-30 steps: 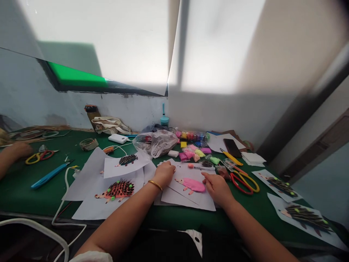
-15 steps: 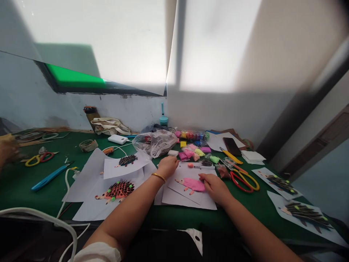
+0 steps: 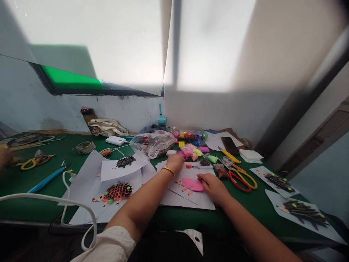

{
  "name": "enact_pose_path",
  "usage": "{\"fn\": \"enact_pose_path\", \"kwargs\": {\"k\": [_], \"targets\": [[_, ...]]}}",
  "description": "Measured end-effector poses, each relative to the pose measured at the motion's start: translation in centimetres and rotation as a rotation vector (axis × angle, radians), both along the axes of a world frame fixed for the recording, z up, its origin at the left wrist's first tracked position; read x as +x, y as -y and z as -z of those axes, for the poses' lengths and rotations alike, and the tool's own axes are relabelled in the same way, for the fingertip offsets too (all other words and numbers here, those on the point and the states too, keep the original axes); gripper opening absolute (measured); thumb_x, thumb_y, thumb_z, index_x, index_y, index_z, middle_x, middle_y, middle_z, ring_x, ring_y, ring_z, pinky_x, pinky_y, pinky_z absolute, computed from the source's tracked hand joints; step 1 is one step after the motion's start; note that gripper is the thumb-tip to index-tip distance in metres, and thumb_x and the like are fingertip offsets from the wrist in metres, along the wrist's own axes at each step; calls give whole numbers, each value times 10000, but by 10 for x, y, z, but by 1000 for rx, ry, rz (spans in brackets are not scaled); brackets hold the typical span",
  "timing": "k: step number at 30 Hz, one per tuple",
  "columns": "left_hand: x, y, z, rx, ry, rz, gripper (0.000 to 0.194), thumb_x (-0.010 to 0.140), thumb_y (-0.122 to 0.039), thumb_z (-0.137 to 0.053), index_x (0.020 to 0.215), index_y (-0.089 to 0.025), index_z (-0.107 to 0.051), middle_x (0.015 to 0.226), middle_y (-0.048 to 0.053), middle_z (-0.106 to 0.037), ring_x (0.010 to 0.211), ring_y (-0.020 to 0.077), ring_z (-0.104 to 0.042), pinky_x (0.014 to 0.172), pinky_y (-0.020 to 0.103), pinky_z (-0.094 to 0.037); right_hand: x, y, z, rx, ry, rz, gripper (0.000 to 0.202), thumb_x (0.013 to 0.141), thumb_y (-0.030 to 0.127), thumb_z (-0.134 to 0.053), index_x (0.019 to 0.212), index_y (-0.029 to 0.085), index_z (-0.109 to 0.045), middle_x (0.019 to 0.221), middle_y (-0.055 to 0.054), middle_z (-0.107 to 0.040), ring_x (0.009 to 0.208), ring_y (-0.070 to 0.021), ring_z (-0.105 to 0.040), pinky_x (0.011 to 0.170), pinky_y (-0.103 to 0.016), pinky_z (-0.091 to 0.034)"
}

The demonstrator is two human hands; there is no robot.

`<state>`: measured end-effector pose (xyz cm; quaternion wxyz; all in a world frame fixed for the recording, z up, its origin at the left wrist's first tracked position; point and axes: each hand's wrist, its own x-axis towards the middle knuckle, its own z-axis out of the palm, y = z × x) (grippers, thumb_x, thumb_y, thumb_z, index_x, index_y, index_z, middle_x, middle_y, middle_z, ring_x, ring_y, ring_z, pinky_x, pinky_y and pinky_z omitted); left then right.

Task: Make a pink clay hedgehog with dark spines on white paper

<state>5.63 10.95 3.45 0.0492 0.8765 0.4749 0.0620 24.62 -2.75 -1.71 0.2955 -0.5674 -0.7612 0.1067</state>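
A pink clay hedgehog shape (image 3: pixel 192 184) lies on white paper (image 3: pixel 174 199) in front of me. My right hand (image 3: pixel 214 186) rests at its right end, fingers bent together; whether they hold anything is hidden. Beyond the sheet's upper left part is my left hand (image 3: pixel 175 163), reaching down near the coloured clay packets (image 3: pixel 188 150); its fingertips are hard to make out. A small orange clay lump (image 3: pixel 188 165) and a white pen (image 3: pixel 202 167) lie between the hands, above the pink shape.
Hedgehog pictures (image 3: pixel 117 193) lie left and more (image 3: pixel 305 213) right. Red and yellow scissors (image 3: pixel 242 180), a phone (image 3: pixel 230 145), a plastic bag (image 3: pixel 155 142), a blue cutter (image 3: pixel 47 180) and a white cable (image 3: pixel 65 202) are around. Another person's blurred hand (image 3: pixel 5 155) shows far left.
My left hand has moved right and slightly forward, toward the clay packets. My right hand stays at the pink shape. The view has shifted slightly.
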Motion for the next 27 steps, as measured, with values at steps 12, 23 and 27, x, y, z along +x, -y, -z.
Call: {"fn": "enact_pose_path", "kwargs": {"k": [12, 23, 27], "targets": [[-23, 18, -12, 30, -5, -97, 311, 889, -288, -491, 1148, -220, -651, 1192, 122, -611, 1077, 261, -589, 917, 367, -435, 0, 3, -2, 8, -20, 6, 397, 852, 151, -409, 1187, 188, -621, 1034, -74, -699, 968, -209, -607, 876, -353, -459], [-76, 65, -7, -165, -103, -145, 263, 817, -276, -570, 1029, -161, -676, 1066, 148, -681, 980, 289, -647, 806, 360, -491, 0, 2, 1, -4, -36, 24, 411, 848, 150, -409, 1199, 194, -617, 1027, -67, -699, 970, -207, -605, 867, -342, -465], [-79, 69, -4, -217, -46, -143, 406, 780, -250, -602, 1180, -181, -607, 1088, 109, -683, 992, 249, -642, 796, 300, -479, 0, 2, 0, -11, -40, 29, 418, 844, 145, -405, 1200, 196, -619, 1042, -70, -694, 991, -206, -599, 884, -344, -463]]}}
